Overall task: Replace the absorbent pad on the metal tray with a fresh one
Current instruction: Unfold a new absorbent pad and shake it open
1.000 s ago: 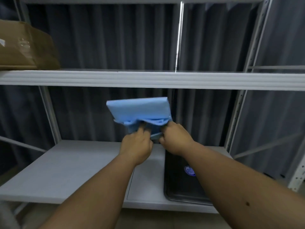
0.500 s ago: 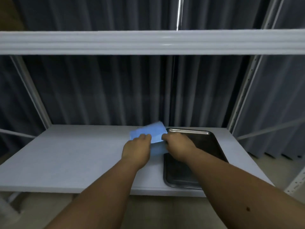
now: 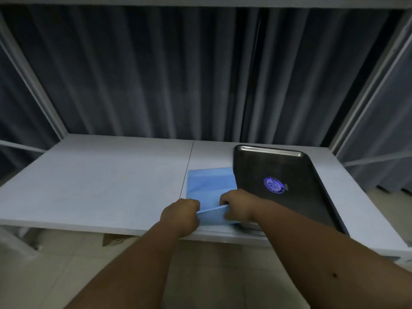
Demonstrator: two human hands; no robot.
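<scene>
The left hand (image 3: 181,214) and right hand (image 3: 236,206) were both closed on the near edge of the folded blue absorbent pad (image 3: 209,186), lifting that edge slightly. The pad lay on the white shelf (image 3: 100,184), touching the left rim of the bare metal tray (image 3: 296,175).

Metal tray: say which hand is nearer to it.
Right. The right hand overlaps the metal tray's left edge; the left hand is farther left, over the shelf.

Tray (image 3: 278,166) near edge hidden by right forearm, fingers curled under
</scene>
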